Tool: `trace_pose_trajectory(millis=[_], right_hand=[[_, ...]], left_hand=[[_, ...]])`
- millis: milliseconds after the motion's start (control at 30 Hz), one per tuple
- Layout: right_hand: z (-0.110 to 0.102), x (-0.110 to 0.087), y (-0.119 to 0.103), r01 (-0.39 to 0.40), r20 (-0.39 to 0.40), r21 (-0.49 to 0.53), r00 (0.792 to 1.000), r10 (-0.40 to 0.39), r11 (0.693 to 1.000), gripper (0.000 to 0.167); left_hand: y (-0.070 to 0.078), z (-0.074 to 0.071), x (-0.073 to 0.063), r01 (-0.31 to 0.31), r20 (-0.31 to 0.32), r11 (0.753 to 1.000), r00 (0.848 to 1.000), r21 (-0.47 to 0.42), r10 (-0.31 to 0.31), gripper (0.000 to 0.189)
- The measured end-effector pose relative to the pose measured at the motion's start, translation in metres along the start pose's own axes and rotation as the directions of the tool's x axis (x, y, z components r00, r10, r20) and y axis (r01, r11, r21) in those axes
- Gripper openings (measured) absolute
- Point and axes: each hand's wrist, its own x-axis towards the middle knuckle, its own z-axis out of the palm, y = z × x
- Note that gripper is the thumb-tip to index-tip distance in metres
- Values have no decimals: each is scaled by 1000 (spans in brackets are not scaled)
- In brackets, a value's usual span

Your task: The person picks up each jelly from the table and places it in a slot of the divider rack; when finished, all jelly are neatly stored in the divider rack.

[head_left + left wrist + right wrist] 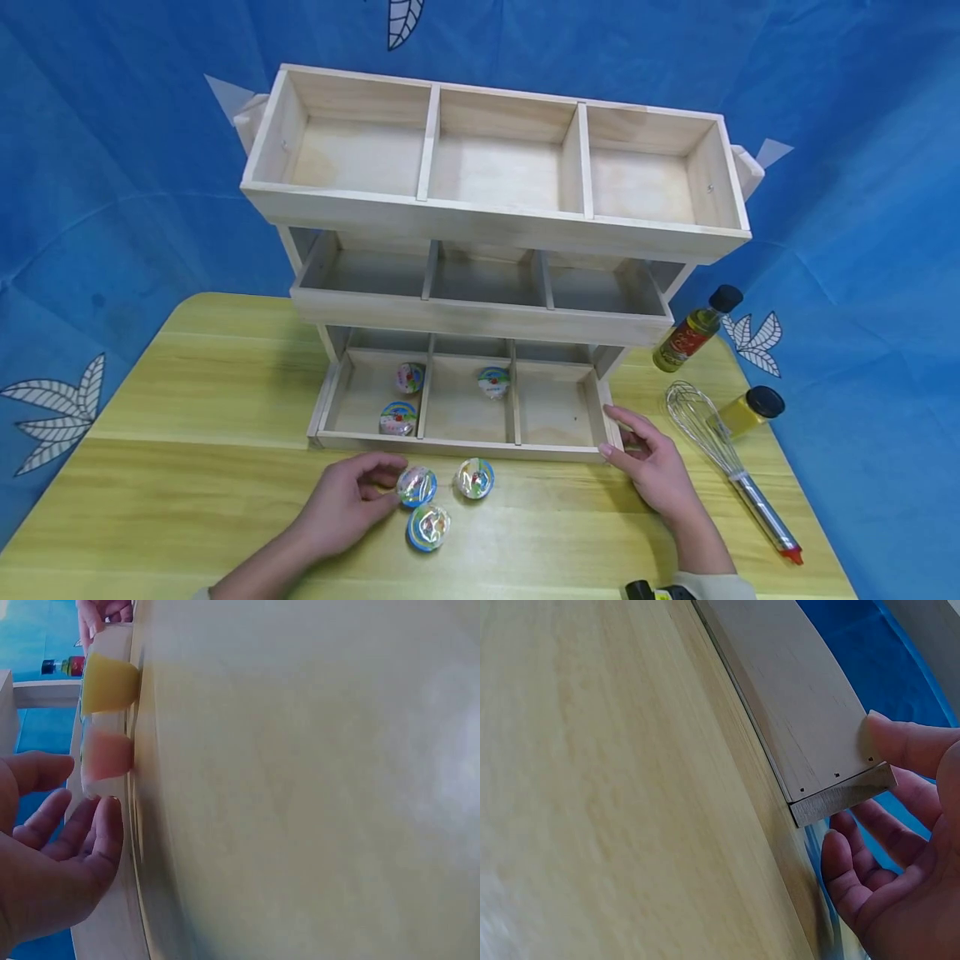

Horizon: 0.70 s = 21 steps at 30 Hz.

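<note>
My left hand point(348, 502) is beside a jelly cup point(416, 486) with a printed lid, its thumb and fingers apart. In the left wrist view its fingertips are just short of a pink jelly cup point(109, 754), beyond which stands a yellow one point(109, 684). Two more cups, one nearer point(428, 527) and one to the right point(474, 478), stand on the table. My right hand point(651, 458) grips the front right corner of the three-tier wooden rack point(495, 451), thumb on the front board point(810, 712). The bottom tier holds two cups point(397, 418) at left and one point(494, 382) in its middle compartment.
Right of the rack are a dark-capped oil bottle point(686, 337), a yellow jar point(738, 414) with a black lid and a whisk point(750, 492). Behind hangs a blue cloth point(150, 150) with leaf prints. A black object point(640, 590) shows at the bottom edge.
</note>
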Motion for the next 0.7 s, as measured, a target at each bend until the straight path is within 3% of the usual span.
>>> trace_pose_trajectory(millis=[133, 400, 567, 700], right_hand=[[0, 0, 0, 9, -3, 1, 1000, -9, 1000, 51], [0, 0, 0, 5, 0, 3, 1000, -5, 1000, 51], [0, -1, -1, 4, 2, -3, 1000, -4, 1000, 52], [1, -1, -2, 10, -1, -3, 1000, -10, 1000, 51]], left_hand=[[-1, -2, 0, 24, -4, 1000, 1000, -17, -24, 35], [-4, -7, -5, -26, 30, 998, 999, 62, 25, 42], [-10, -9, -1, -99, 153, 994, 984, 35, 93, 50], [-14, -10, 4, -108, 234, 994, 967, 17, 101, 50]])
